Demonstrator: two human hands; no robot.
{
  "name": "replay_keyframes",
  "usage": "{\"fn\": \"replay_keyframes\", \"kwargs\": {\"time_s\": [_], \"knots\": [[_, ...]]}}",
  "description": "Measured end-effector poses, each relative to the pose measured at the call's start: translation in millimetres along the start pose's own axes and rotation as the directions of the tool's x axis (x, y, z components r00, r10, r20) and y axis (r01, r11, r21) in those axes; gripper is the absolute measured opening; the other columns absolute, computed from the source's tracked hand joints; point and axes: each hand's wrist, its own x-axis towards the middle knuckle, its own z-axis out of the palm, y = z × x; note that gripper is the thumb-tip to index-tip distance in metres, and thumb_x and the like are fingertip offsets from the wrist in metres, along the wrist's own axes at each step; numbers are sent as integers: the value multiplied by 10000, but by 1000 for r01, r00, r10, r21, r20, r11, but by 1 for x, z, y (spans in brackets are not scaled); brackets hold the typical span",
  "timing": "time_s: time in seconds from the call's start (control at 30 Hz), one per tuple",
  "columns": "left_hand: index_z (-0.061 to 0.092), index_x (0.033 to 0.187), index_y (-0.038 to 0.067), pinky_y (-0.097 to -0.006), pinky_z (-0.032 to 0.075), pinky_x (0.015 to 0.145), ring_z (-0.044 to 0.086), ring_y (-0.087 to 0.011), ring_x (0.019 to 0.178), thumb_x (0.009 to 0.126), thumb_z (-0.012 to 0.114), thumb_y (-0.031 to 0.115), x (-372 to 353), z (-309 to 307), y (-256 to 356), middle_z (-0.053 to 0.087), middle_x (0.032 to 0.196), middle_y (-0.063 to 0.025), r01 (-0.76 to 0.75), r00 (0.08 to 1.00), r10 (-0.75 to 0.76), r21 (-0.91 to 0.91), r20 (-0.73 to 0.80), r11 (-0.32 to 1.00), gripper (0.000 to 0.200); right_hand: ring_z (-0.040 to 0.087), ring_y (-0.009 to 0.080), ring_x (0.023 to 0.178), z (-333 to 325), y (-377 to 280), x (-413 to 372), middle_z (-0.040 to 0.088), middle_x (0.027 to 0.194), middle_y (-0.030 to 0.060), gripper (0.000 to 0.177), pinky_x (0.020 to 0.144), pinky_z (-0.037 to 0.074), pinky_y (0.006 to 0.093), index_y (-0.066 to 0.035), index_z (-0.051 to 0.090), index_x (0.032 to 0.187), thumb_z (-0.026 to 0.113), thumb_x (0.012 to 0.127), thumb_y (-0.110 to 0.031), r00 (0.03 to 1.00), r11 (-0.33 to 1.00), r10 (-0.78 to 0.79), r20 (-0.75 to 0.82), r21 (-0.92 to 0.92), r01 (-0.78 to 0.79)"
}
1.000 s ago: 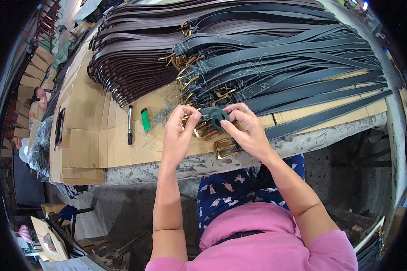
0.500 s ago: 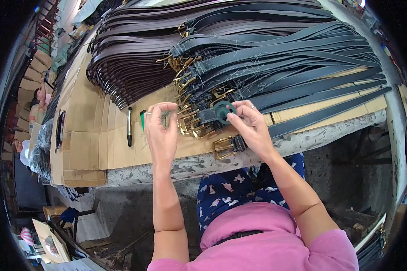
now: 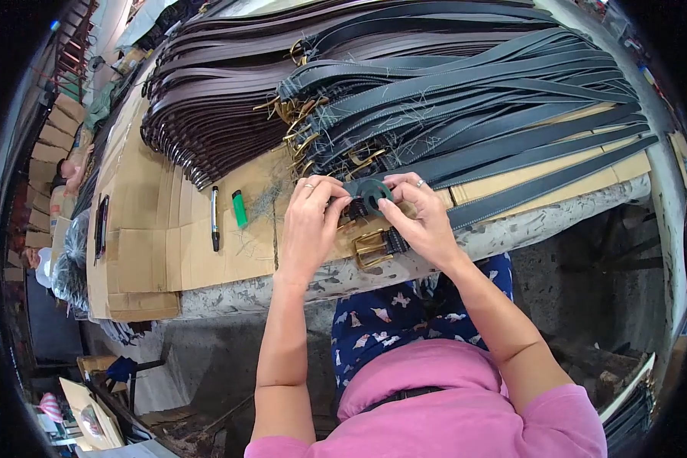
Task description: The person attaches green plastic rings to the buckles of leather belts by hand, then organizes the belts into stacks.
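My right hand (image 3: 427, 223) pinches a dark green, round, flat piece with openings (image 3: 376, 191) between thumb and fingers. Close beside it, my left hand (image 3: 311, 221) is closed, thumb against fingertips, at the buckle end of a black belt; what it pinches is too small to make out. Just below the hands, a gold buckle (image 3: 372, 249) on another black belt (image 3: 527, 195) lies by the table's front edge. Behind them is a pile of black belts (image 3: 466, 99) with gold buckles and loose pale threads on top.
Dark brown belts (image 3: 214, 114) lie stacked at the back left. A green lighter (image 3: 240, 208), a marker pen (image 3: 215, 220), a phone-like black object (image 3: 101, 227) and a heap of thread clippings (image 3: 266, 202) rest on the cardboard (image 3: 137, 252). Another person (image 3: 72, 172) is at far left.
My left hand has moved right, from apart over the cardboard to beside the round piece, and its fingers have closed. The green lighter has come into fuller view. My right hand still holds the piece.
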Motion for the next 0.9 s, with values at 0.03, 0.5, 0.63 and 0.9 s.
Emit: {"fn": "replay_keyframes", "kwargs": {"time_s": [0.03,0.5,0.63,0.9], "knots": [[641,862,-4,-391,468,839,602,-298,939,829,683,38,0,0,0,666,951,-123,6,1000,-6,-4,1,1000,68,614,273,953,1,1,0,611,1021,177,172,833,476,342,32,573,803,677,873,-85,1000,1000,-5,-4,2,5],[604,893,-9,-404,445,829,561,-319,937,884,642,84,-1,3,-2,617,933,-134,21,1000,-22,-40,-17,999,101,572,282,1004,4,7,-1,611,1032,161,168,872,453,361,18,579,817,688,865,-101,999,999,-24,26,-34,25],[623,918,-26,-353,474,769,617,-271,852,886,637,27,0,0,0,642,916,-139,104,992,-104,-12,-74,995,64,584,219,985,1,2,0,615,1075,147,170,855,452,322,13,577,793,682,881,-89,998,998,56,22,30,-57],[632,925,-27,-299,478,774,612,-168,827,923,630,70,1,-2,-3,661,868,-96,275,957,-284,-120,-64,954,97,599,228,954,1,7,0,596,1027,153,181,824,470,319,29,552,785,673,875,-72,999,997,29,-37,79,-26]]}}
